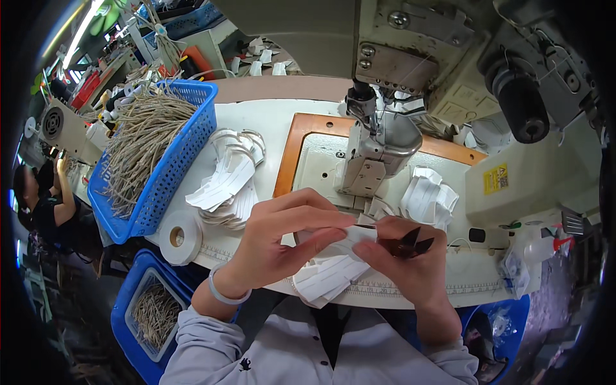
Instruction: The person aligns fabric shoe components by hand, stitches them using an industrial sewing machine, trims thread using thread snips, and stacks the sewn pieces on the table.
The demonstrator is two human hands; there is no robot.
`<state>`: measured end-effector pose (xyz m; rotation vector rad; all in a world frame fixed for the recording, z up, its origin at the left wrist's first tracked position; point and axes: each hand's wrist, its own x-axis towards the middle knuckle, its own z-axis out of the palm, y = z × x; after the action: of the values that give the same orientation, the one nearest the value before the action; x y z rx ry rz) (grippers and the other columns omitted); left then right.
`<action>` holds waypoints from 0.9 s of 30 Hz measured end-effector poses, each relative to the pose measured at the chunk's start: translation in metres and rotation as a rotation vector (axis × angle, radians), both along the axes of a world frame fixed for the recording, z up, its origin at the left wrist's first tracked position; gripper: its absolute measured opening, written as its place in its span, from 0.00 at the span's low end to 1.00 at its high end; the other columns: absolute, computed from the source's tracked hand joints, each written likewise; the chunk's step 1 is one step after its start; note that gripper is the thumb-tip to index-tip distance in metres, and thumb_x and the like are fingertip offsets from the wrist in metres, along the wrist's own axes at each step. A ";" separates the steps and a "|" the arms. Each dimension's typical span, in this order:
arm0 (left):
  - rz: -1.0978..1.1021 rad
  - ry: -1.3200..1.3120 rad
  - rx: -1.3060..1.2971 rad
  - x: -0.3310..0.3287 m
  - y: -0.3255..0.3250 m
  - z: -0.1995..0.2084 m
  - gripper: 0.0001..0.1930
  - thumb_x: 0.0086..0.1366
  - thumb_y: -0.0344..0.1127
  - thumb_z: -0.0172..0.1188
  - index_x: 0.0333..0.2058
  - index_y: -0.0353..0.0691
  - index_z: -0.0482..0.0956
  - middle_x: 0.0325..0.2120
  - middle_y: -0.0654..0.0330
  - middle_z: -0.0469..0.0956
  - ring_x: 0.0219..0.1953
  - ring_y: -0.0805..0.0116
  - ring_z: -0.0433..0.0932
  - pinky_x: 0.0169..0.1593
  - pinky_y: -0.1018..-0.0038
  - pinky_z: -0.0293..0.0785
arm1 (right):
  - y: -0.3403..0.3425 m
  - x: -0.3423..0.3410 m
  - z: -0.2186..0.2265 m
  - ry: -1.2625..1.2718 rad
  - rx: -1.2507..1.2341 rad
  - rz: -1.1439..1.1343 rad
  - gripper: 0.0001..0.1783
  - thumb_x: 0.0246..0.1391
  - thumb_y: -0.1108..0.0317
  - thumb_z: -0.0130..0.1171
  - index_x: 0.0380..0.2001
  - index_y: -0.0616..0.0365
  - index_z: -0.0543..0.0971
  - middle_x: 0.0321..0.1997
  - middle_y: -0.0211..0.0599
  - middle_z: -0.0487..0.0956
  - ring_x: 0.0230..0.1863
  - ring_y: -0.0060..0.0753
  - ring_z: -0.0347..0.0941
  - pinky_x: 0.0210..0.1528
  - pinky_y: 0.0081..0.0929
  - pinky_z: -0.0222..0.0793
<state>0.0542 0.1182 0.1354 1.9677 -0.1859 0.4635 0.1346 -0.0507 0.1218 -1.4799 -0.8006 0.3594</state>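
Well, the desk [269, 119] is white and has a curved front edge, and a sewing machine [385, 151] stands on it with an orange-brown frame [290, 154] around its base. On the left side sits a blue basket [163, 176] full of thin tan cords [144, 147], with a pile of white pieces [228, 173] and a roll of white tape [192, 242] near it. More white bits [428, 196] lie to the right of the machine. Past the desk, the room is busy, with a bright lamp [82, 35] up high and another person [54, 199] far to the left. The left hand [276, 237] comes up with its wrist bent in and a pale band [224, 289] on it; its thumb and fingers pinch a small white piece [364, 239]. The right hand [410, 269] has its fingers curled and its thumb on the same piece, and a dark thing with two points [409, 244] pokes out of it. The piece is held up over the front of the desk, between both hands. A yellow label [496, 179] is stuck on the machine's side, and little ruler marks [475, 287] run along the desk's front edge.
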 end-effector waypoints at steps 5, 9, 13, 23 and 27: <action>-0.001 -0.230 0.101 0.003 -0.005 -0.004 0.10 0.43 0.20 0.63 0.28 0.33 0.77 0.28 0.54 0.74 0.25 0.70 0.73 0.27 0.83 0.67 | -0.006 -0.002 0.013 0.113 -0.021 0.005 0.07 0.39 0.78 0.62 0.17 0.68 0.73 0.15 0.27 0.69 0.16 0.11 0.58 0.16 0.12 0.49; -0.028 -0.180 0.101 0.008 -0.001 0.000 0.08 0.45 0.22 0.62 0.27 0.33 0.77 0.27 0.54 0.74 0.24 0.72 0.73 0.26 0.82 0.67 | -0.006 -0.003 0.008 -0.062 -0.044 -0.073 0.07 0.39 0.79 0.62 0.17 0.68 0.73 0.17 0.30 0.72 0.17 0.12 0.60 0.17 0.12 0.52; -0.115 0.041 0.005 0.005 0.006 0.000 0.06 0.47 0.25 0.62 0.26 0.34 0.77 0.25 0.56 0.75 0.24 0.75 0.73 0.25 0.83 0.67 | -0.008 -0.003 0.009 -0.059 -0.083 -0.070 0.06 0.39 0.80 0.62 0.17 0.68 0.73 0.18 0.32 0.73 0.18 0.14 0.62 0.18 0.13 0.54; 0.024 -0.029 -0.144 0.005 -0.001 -0.002 0.04 0.47 0.26 0.63 0.24 0.33 0.78 0.22 0.60 0.76 0.23 0.80 0.71 0.24 0.85 0.65 | -0.004 -0.002 0.009 -0.059 0.041 -0.055 0.06 0.40 0.80 0.60 0.16 0.69 0.73 0.16 0.32 0.72 0.16 0.16 0.60 0.17 0.14 0.52; 0.022 0.210 -0.416 0.012 -0.005 0.011 0.04 0.48 0.26 0.62 0.25 0.34 0.78 0.20 0.62 0.76 0.24 0.82 0.71 0.25 0.86 0.65 | 0.001 0.003 0.006 -0.045 0.040 -0.081 0.07 0.42 0.77 0.60 0.17 0.67 0.74 0.13 0.29 0.70 0.14 0.13 0.58 0.15 0.14 0.48</action>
<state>0.0662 0.1136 0.1467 1.5955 0.0635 0.2792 0.1374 -0.0493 0.1283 -1.4831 -0.7768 0.2484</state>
